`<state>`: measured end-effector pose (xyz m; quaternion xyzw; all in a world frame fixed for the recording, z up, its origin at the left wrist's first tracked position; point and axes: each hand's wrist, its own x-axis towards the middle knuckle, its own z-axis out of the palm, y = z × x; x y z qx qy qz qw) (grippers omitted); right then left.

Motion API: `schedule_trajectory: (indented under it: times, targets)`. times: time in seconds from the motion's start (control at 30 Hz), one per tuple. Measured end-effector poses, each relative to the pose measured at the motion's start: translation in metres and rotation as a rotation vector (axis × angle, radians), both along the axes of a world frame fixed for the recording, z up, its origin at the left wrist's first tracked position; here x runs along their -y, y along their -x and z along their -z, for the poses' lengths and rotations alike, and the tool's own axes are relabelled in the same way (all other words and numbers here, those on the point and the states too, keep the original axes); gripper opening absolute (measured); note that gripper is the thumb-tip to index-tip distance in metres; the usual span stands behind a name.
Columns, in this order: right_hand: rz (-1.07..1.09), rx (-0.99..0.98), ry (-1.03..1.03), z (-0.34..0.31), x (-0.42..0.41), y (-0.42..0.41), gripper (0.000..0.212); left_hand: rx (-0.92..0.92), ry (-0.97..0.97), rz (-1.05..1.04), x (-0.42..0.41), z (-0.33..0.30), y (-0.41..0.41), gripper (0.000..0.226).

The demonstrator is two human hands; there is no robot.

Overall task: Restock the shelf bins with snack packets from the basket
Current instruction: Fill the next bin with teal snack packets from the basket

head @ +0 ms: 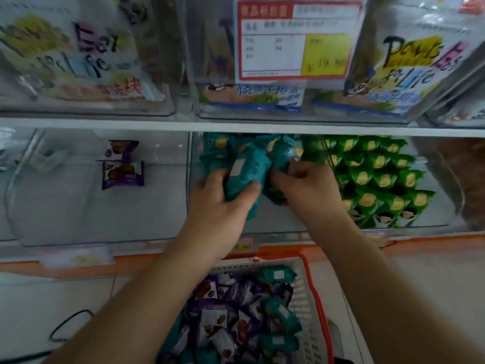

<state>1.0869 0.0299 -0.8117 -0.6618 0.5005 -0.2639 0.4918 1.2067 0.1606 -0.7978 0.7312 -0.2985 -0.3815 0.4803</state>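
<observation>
Both hands reach into the clear middle bin point(275, 227) on the lower shelf. My left hand point(220, 200) grips a teal snack packet point(246, 172) with its white label facing me. My right hand point(307, 187) grips another teal packet point(282, 158) just to the right. More teal packets point(217, 145) are piled at the back of that bin. Below, the white basket with an orange rim point(319, 292) holds several purple packets point(217, 316) and some teal ones point(278, 275).
The left clear bin point(65, 206) holds two purple packets point(123, 172). The right bin holds stacked green packets point(380, 179). Upper-shelf bins carry large pouches and a red-framed price card point(296, 40). A black cable point(68, 327) lies on the floor at left.
</observation>
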Motion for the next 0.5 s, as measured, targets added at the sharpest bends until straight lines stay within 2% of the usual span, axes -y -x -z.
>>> schedule_trajectory:
  times: [0.1,0.13,0.2,0.27,0.33,0.4,0.5]
  targets:
    - [-0.035,-0.119,-0.007,0.007,0.007,-0.010,0.031,0.016,-0.009,0.000,0.006,0.009,-0.005,0.058]
    - [-0.043,-0.148,-0.024,0.010,0.008,-0.014,0.037,0.008,-0.010,0.003,0.006,0.009,-0.005,0.057]
    - [-0.074,-0.169,-0.072,0.017,0.008,-0.021,0.063,0.019,0.007,0.017,0.005,0.007,-0.003,0.049]
    - [-0.139,-0.179,-0.044,0.027,0.006,-0.026,0.070,0.028,0.010,0.030,0.001,0.004,0.002,0.039]
    - [-0.193,-0.217,0.027,0.030,0.001,-0.030,0.046,0.016,0.009,0.039,-0.003,0.003,0.006,0.041]
    - [-0.154,-0.187,0.003,0.033,-0.001,-0.034,0.020,0.001,0.009,0.041,-0.005,0.005,0.007,0.037]
    - [-0.102,-0.130,-0.042,0.032,-0.004,-0.041,0.017,-0.013,-0.008,0.022,-0.007,0.008,0.004,0.040]
